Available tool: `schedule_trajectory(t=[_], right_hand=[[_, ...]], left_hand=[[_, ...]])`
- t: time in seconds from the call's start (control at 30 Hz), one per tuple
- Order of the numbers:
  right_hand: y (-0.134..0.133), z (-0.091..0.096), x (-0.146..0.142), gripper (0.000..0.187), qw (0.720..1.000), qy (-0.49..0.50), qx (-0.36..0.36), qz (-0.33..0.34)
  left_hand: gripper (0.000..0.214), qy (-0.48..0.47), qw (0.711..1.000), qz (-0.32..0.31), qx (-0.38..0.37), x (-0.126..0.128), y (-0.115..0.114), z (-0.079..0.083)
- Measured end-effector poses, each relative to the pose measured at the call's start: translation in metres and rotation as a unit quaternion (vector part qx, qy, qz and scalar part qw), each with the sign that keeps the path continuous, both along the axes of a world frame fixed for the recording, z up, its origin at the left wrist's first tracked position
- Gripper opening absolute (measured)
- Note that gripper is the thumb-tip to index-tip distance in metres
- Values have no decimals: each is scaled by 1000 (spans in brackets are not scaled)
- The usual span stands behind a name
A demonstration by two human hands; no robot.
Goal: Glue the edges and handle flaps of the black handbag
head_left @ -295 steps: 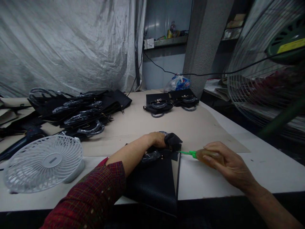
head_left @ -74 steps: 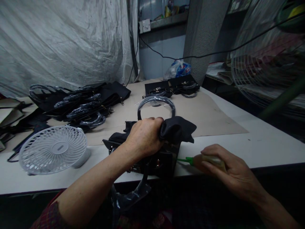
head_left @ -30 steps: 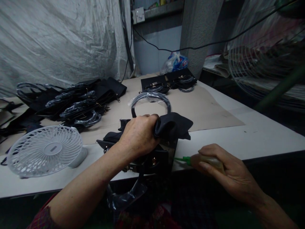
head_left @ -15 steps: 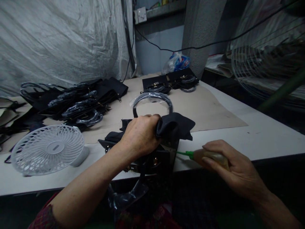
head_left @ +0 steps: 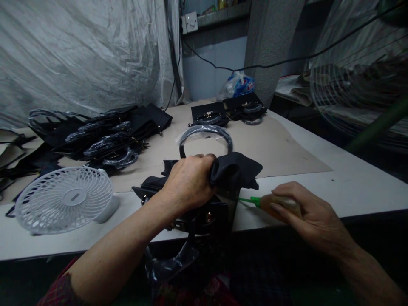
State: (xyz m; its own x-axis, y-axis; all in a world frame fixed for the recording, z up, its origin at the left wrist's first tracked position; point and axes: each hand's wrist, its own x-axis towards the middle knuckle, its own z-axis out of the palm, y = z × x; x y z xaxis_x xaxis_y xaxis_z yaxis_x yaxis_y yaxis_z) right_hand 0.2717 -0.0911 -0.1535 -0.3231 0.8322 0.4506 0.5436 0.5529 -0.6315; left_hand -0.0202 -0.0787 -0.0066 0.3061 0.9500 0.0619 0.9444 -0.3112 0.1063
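Note:
A black handbag (head_left: 219, 216) with gold fittings sits at the table's front edge, one plastic-wrapped handle standing up and another hanging down in front. My left hand (head_left: 193, 180) is closed on its black lining (head_left: 237, 170), which is bunched up out of the bag. In my right hand (head_left: 306, 212) is a squeeze bottle (head_left: 279, 207) of amber colour with a narrow green nozzle (head_left: 250, 201). The nozzle points left, its tip at the right side of the bag, just below the lining. Whether the tip touches the bag I cannot tell.
A white fan (head_left: 68, 199) stands left of the bag. Behind it lies a pile of black bags (head_left: 111, 136) with wrapped handles. Two more black bags (head_left: 208, 114) lie farther back on brown paper (head_left: 274, 144). A large wire fan guard (head_left: 331, 97) is at right.
My right hand has lifted slightly, and the bottle's nozzle has shifted a little up and right. My left hand keeps its hold on the lining.

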Motion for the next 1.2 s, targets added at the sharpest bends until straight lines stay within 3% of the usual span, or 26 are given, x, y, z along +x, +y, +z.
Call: schedule_trajectory(t=[0.23, 0.47, 0.6, 0.8, 1.03, 1.2], right_hand=[[0, 0, -1, 15, 1000, 18, -18, -18], [-25, 5, -6, 14, 1000, 17, -16, -12], [-37, 4, -11, 10, 999, 8, -34, 28], [-42, -2, -12, 14, 1000, 9, 21, -8], [-53, 7, -14, 14, 997, 8, 28, 66], [-59, 4, -17, 18, 996, -4, 83, 41]], left_hand=[[14, -1, 1000, -1, -1, -1, -1, 0], [12, -9, 1000, 17, -11, -2, -5, 3], [14, -20, 999, 17, -19, -3, -9, 3], [11, -26, 999, 23, -18, -4, -9, 2], [13, -38, 999, 17, -3, -6, -10, -1], [12, -42, 999, 20, -4, -7, -10, -2]])
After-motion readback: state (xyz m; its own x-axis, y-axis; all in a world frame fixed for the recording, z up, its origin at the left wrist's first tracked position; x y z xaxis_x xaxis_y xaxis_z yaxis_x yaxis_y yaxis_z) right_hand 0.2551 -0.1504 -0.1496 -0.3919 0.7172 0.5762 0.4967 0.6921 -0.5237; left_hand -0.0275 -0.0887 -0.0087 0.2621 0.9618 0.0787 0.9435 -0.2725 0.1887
